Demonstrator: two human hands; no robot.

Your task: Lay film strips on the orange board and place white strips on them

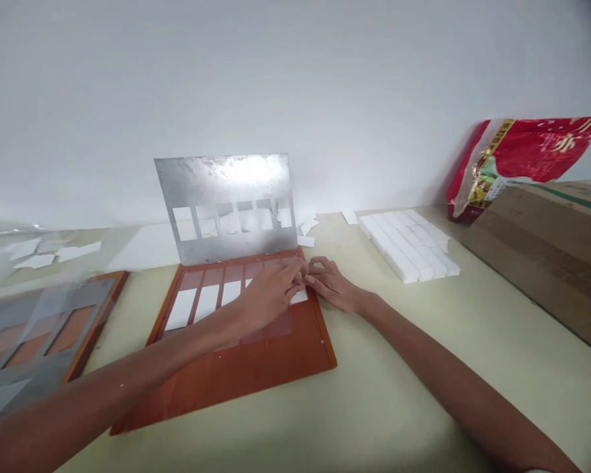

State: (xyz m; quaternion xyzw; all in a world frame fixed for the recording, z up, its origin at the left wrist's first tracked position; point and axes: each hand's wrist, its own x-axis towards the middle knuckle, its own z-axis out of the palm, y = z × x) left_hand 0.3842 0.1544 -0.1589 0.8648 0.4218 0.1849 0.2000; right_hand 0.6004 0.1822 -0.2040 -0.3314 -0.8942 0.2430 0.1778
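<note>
well — mid-frame, the left hand (270, 295) and right hand (332, 286) nearly meet, fingers half-curled at a white strip (299, 297) lying on the orange tray (295, 355) (whether either one has hold of it, i cannot tell). a steel stencil plate (224, 187) stands tilted up behind.

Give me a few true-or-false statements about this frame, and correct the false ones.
1. The left hand and right hand meet over the far part of the orange-brown board. True.
2. The metal stencil plate lies flat on the board. False: it stands raised, tilted up from the board's far edge.
3. White strips lie in the board's rectangular recesses. True.
4. The red printed bag sits left of the board. False: it is far to the right, behind the cardboard box.
</note>
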